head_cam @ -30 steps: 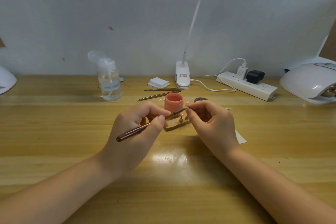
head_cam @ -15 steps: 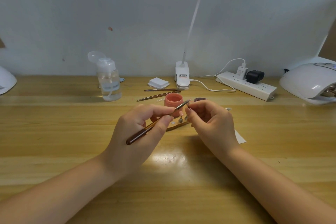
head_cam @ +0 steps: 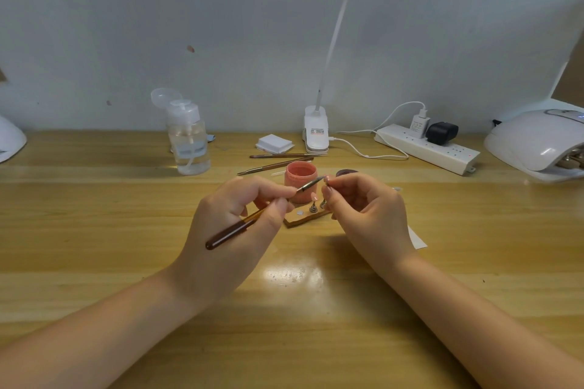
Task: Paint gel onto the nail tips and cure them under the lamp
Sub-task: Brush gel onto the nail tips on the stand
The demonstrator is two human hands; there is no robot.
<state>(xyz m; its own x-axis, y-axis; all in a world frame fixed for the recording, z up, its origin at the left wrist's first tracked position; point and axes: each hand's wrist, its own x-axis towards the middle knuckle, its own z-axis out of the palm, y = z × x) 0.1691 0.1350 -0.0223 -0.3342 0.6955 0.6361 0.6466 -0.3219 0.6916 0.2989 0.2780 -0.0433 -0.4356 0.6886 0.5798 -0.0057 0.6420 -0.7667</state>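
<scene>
My left hand [head_cam: 234,224] pinches a brown-handled gel brush [head_cam: 252,218], whose bristle end points up and right to a small pink nail tip [head_cam: 327,178]. My right hand [head_cam: 363,211] pinches that nail tip by its little stand, above the table. Just behind the brush stands an open pink gel jar [head_cam: 301,181]. Under my hands lies a small wooden holder [head_cam: 303,218] with two metal tip stands on it. The white curing lamp [head_cam: 537,144] sits at the far right edge of the table.
Two spare brushes [head_cam: 278,161] lie behind the jar. A clear pump bottle [head_cam: 189,142] stands back left, white wipes [head_cam: 274,144] and a clip lamp base [head_cam: 316,134] at back centre, a power strip [head_cam: 426,148] back right. A dark lid [head_cam: 346,172] rests beside the jar.
The brush has tilted steeper, its tip rising from below my right fingers to the nail tip at their top. My right hand has stayed nearly still.
</scene>
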